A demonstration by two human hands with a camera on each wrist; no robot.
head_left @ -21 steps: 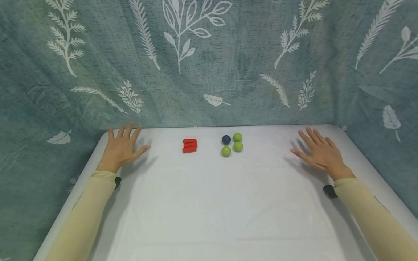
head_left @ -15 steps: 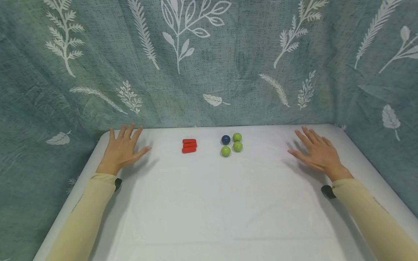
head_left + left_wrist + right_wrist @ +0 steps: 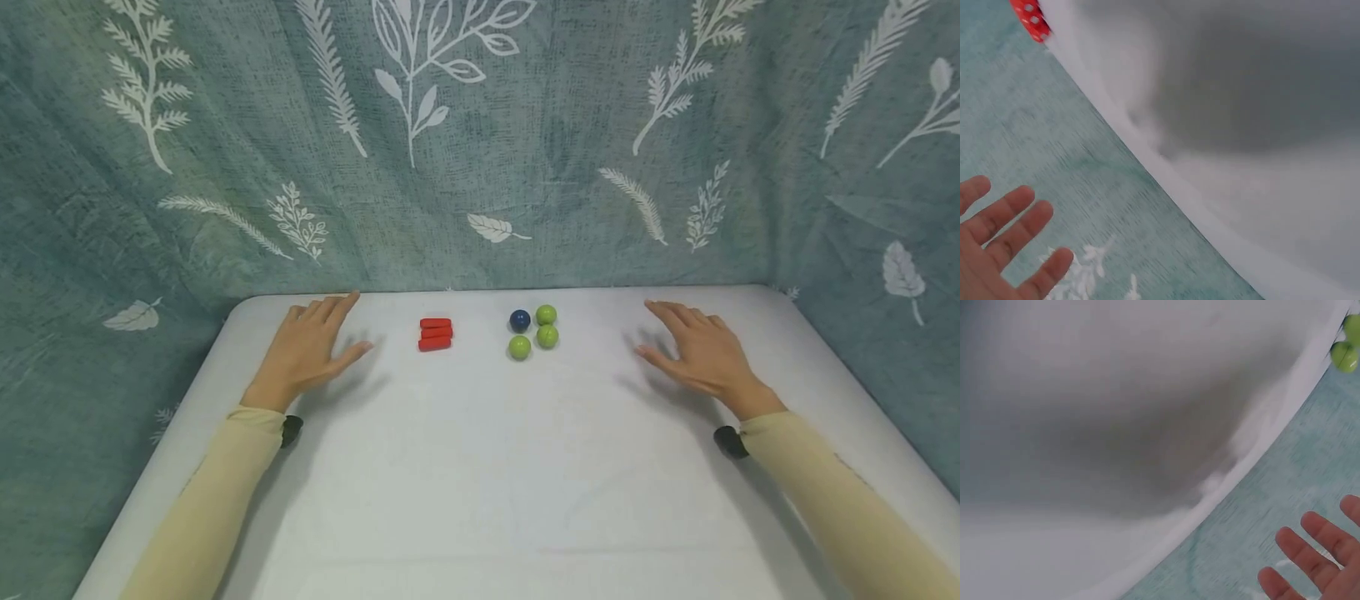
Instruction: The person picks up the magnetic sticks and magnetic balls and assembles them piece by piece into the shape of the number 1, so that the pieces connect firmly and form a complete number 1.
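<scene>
Left hand (image 3: 306, 350): fingers loosely extended, holding nothing | 3 red sticks (image 3: 437, 333): to its right, nearer it than right hand (image 3: 703, 357), long axes left-to-right | right hand: relaxed, empty; 3 green balls (image 3: 547, 336), 1 blue ball (image 3: 520, 321) leftward

Teal leaf-printed fabric (image 3: 570, 125) is bordering the white surface (image 3: 480, 467) at the rear and, apparently, both sides.

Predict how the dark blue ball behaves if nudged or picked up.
The dark blue ball probably rolls easily, being round on a flat-looking white table. Pushed rightward, it would likely bump the green ball beside it. Its smooth, slightly glossy look suggests it may be slippery.
</scene>
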